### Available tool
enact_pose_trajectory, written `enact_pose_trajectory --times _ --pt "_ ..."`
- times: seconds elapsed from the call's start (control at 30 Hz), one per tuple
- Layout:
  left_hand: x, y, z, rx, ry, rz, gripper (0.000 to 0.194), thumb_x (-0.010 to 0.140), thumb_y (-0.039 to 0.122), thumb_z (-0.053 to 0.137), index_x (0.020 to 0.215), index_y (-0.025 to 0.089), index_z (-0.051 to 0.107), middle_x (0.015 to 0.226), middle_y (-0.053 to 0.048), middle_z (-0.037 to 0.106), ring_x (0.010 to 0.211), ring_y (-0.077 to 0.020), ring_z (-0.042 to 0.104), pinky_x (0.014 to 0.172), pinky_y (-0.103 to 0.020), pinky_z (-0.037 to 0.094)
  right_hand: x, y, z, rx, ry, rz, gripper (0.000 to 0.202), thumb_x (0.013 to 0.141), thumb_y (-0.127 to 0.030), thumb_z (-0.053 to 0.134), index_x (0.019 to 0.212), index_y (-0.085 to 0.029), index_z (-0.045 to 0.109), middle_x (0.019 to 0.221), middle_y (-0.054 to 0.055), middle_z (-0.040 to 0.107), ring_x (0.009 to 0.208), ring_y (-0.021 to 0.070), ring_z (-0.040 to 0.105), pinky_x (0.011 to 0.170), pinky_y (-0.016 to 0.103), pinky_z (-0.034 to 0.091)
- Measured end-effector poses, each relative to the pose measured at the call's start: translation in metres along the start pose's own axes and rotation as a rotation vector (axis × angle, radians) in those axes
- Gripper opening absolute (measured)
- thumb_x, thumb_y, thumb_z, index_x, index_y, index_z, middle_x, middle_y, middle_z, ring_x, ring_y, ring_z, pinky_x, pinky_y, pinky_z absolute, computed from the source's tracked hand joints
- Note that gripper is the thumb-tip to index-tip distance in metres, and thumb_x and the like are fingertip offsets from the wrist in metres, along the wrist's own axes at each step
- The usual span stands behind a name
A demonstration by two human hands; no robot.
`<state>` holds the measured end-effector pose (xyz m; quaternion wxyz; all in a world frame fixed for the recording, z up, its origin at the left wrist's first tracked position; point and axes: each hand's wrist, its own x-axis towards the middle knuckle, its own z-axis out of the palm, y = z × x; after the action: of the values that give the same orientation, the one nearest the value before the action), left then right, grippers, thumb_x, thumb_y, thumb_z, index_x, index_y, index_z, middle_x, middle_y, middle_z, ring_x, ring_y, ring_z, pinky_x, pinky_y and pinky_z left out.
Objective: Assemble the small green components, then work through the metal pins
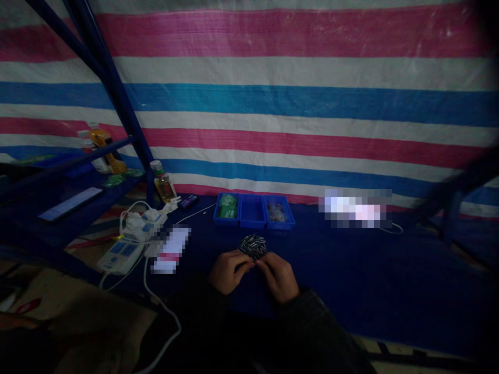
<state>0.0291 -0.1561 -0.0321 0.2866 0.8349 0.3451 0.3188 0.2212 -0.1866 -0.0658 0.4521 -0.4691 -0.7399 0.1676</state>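
Handling is judged to be under way, no finished stage being shown: small metal pins (253,246) are heaped between the table's (390,280) near edge and the blue tray (252,225) along its far edge. Left hand (231,271) and right hand (279,277) are seen half-curled at the heap; whether any pin is pinched cannot be told.
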Motion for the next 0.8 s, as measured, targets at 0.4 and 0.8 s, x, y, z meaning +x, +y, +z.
enact_pose_trajectory --times 0.4,0.8 --pt "-0.0006 0.0002 0.0007 0.003 0.107 -0.079 0.018 0.098 0.024 0.058 0.087 0.018 0.071 0.083 -0.005 0.073 0.080 -0.0171 0.067 0.075 -0.026 0.049 0.0032 -0.0015 -0.0043 0.089 0.103 -0.009 0.015 0.100 -0.020 0.049 0.093 -0.022 0.062 0.093 0.006 0.065 0.086 0.0203 0.064 0.077 0.031 0.052" --pt "0.0002 0.0000 -0.0009 -0.029 0.149 -0.061 0.021 0.097 0.027 0.059 0.084 0.017 0.073 0.082 -0.005 0.074 0.077 -0.0171 0.068 0.072 -0.026 0.051 0.0045 -0.0062 -0.0072 0.072 0.124 0.041 0.018 0.101 -0.025 0.050 0.088 -0.022 0.062 0.085 0.005 0.066 0.079 0.0201 0.063 0.073 0.031 0.051"
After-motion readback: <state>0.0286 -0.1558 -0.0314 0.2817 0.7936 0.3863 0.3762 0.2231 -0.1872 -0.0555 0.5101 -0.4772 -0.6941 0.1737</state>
